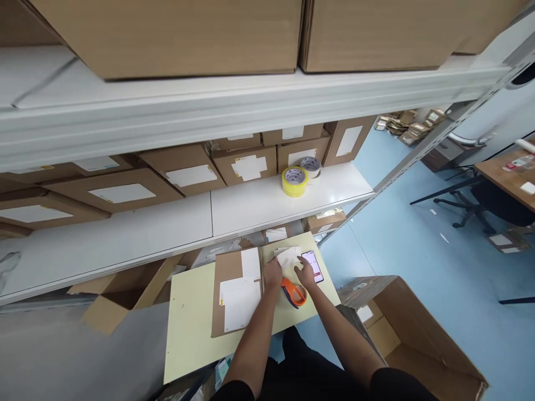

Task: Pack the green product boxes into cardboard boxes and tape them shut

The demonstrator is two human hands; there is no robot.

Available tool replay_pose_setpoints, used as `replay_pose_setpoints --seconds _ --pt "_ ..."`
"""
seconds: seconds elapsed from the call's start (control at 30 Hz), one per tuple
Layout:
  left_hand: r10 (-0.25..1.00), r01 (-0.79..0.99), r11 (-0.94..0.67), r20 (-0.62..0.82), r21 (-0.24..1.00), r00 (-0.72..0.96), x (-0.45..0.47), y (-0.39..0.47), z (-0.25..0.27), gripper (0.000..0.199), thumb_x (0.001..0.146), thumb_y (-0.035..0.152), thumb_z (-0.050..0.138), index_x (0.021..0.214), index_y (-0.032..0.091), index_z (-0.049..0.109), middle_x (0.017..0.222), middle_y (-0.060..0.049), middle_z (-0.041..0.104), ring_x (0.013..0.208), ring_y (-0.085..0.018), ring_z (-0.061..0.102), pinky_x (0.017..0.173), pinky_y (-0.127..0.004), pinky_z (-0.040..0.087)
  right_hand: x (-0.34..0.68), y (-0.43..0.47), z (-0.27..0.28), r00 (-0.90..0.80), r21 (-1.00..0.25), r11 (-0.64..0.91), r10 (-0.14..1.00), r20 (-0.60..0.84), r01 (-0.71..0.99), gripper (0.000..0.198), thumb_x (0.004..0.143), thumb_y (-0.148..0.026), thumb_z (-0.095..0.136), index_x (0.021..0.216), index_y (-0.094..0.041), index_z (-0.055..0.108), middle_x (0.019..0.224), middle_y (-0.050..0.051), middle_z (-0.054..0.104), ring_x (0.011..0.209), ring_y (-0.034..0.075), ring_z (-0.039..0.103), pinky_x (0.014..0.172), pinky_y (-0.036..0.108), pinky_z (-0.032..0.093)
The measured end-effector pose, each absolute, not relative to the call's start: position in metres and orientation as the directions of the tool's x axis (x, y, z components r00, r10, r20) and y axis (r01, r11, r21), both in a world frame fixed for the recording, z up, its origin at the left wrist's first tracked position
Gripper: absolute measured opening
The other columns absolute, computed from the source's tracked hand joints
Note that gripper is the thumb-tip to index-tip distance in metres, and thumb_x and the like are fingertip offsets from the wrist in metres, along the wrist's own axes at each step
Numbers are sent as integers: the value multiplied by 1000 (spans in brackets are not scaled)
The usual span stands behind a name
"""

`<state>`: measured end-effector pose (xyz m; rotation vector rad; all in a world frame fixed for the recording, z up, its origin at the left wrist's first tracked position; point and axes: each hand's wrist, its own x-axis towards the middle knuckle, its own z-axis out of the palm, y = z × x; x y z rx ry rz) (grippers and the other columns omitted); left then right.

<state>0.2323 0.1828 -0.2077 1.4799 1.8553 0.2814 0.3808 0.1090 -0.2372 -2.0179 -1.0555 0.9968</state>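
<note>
Thin white paper slips (289, 257) lie between the left hand (273, 273) and right hand (306, 273), above a pale-yellow rectangular tabletop (190, 312). On that top, just right of the grip, lies a flat rectangular smartphone (311, 265); nearer the body, between the forearms, an orange-and-blue ring-shaped plastic tool (293, 293); left of the grip, a flat brown cardboard box (226, 270). Beyond the grip, a white flat shelf (251, 209) bears a round yellow tape roll (294, 184), with brown rectangular cardboard boxes (229, 163) behind it. Right of the grip, below the tabletop, stands an open brown cardboard carton (434, 356).
</note>
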Motion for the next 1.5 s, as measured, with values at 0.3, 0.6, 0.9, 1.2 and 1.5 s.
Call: replay_pose_setpoints --seconds 0.3,0.6,0.9,1.2,1.5 --pt "872 447 320 -443 836 205 216 191 -157 39 89 49 62 97 15 79 98 -13 80 96 -27 73 84 -36 57 356 107 -176 275 -815 -333 935 -222 475 44 89 -40 60 128 -23 70 130 12 73 120 32 68 104 42 51" --pt "770 445 -36 -259 895 583 229 246 -139 51 62 29 83 112 22 77 139 -10 68 130 -30 59 108 -37 46 410 103 -157 422 -951 -294 854 -305 -93 50 76 -67 67 89 -19 71 84 7 75 82 25 71 76 35 59" --pt "571 588 -40 -464 808 677 238 276 -139 33 50 43 89 64 18 73 64 3 65 76 -21 62 71 -29 46 454 102 -153 421 -960 -277 868 -263 -29 37 68 -57 72 75 -21 66 71 0 68 70 18 62 65 27 50" --pt "615 572 23 -463 820 639 232 273 -137 45 53 57 87 72 17 79 67 2 70 72 -19 63 68 -29 45 457 104 -151 445 -935 -266 826 -347 -234 42 59 -57 82 67 -21 62 60 -2 65 57 17 58 56 28 45" --pt "676 411 156 -400 898 618 217 272 -138 41 51 52 93 67 17 77 83 -11 81 87 -26 74 88 -39 56 480 89 -138 558 -924 -254 739 -377 -287 49 50 -61 85 65 -21 62 62 2 69 59 19 62 61 31 48"
